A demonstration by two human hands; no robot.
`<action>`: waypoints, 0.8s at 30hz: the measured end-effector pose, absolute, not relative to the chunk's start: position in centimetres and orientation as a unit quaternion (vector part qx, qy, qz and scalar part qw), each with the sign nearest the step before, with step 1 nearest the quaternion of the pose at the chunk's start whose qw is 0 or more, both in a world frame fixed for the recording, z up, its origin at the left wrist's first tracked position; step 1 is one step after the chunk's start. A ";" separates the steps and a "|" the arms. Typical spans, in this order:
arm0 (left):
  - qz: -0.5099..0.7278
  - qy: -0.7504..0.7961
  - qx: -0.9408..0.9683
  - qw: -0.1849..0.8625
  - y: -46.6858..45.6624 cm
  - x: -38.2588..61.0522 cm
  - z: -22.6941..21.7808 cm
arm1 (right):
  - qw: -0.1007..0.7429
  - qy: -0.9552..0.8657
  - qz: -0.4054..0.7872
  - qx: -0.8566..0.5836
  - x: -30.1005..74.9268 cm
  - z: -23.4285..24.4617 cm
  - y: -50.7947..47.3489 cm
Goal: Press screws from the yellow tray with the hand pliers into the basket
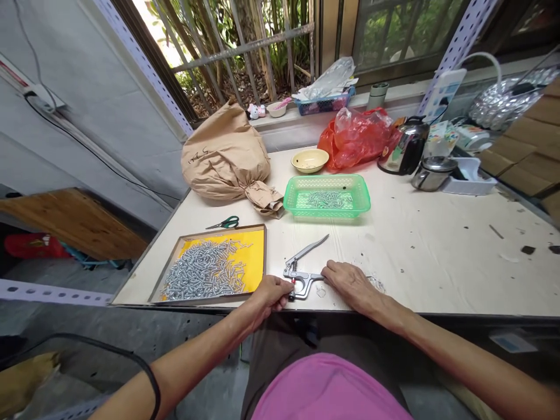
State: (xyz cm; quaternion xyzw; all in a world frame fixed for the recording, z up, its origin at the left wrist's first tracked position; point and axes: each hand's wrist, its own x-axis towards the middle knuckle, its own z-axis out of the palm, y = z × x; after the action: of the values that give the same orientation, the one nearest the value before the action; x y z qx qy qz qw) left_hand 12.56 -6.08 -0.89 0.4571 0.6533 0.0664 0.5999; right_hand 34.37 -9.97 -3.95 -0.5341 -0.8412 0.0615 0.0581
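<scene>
Pliers (305,276) gripped by L hand (272,293) + R hand (350,283), lower ctr of frame, nr front edge of table (415,256).
For a good job, L pinch should stay steady w/ fingertips clear of the gap, & R should keep the lower handle flat, as the upper handle (308,250) stands raised. L thumb + fingers are closed on the head by the red bit (293,282); can't tell if a small pc is in there too. R fingers curl, approx half closed, round the lower handle's end; palm side hidden. Tray (265,256) of screws (201,268) is lower left, nr L hand; green basket (326,210) w/ more metal bits (328,199), ctr.
</scene>
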 end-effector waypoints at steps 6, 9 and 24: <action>0.053 0.660 0.447 0.601 -5.9 12.6 -1.1 | 0.057 -0.850 0.030 -0.522 34.5 -4.2 -10.0; 0.040 0.650 0.449 0.611 -5.6 12.6 -1.1 | 0.048 -0.849 0.036 -0.524 34.5 -4.0 -9.9; 0.006 0.664 0.430 0.611 -6.2 13.1 0.1 | 0.084 -0.846 0.095 -0.519 36.4 -1.8 -7.5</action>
State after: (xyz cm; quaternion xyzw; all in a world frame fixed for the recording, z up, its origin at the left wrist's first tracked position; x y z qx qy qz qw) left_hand 13.13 -6.18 0.12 0.4305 0.6642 0.0061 0.6112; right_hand 36.42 -7.54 -1.82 -0.5185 -0.8456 0.0953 0.0842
